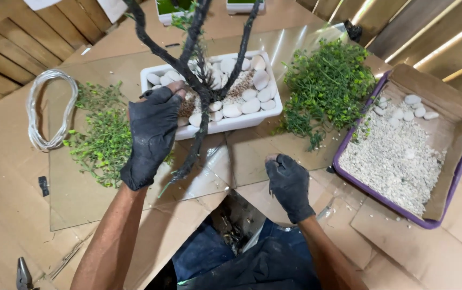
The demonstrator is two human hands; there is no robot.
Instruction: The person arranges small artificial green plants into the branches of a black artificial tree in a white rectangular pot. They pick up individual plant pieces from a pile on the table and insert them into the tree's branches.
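One white rectangular plastic planter was gripped by the black-gloved left hand; the black-gloved right hand was clenched empty; two green foliage heaps were laid alongside.

A single head-worn camera looks steeply down from above the person's own lap onto a cardboard-covered table. It sits close, with both forearms entering from the near edge. The view faces forward, reaching a wooden slat wall at the far side.
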